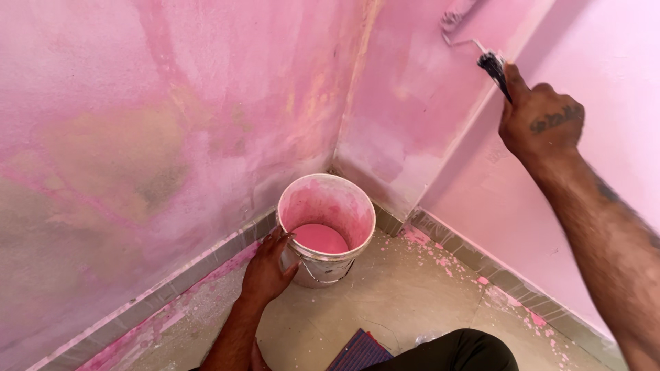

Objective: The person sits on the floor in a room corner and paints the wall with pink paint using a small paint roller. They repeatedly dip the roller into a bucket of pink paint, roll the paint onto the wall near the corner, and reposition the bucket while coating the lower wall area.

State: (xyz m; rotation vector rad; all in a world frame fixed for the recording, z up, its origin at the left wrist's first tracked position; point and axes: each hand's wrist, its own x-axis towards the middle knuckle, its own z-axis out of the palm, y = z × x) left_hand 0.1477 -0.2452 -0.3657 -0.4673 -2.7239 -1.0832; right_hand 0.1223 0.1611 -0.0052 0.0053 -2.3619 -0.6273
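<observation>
Paint bucket [328,233] — one, white plastic smeared pink inside, with a shallow pool of pink paint [320,238] at its bottom — stands upright on the floor [385,295] in the corner where the pink walls meet. Left hand [267,269] rests against the bucket's near-left side, fingers curled loosely over the rim and wall, steadying it rather than clenching it; the thin wire bail hangs slack on the outer wall just beside the fingers. Right hand [540,120] is raised well apart from the bucket, up and to the right, clenched around the dark handle of a single paint roller [474,38]. The roller's bent wire frame rises from the fist to a sleeve pressed against the wall [412,89] at the upper edge of the view; the sleeve is partly cut off by the frame. The bucket thus lies below and left of the right hand, and directly under the left.

Two wall faces to the left of the corner show patchy, streaked pink over tan and grey; the face at right is a smoother, paler pink. A grey skirting strip [206,264] runs along the wall base. Pink drips speckle the floor, densest near the right skirting. At the bottom edge — a dark trouser knee [460,352] and a striped object [361,352], partly out of view.
</observation>
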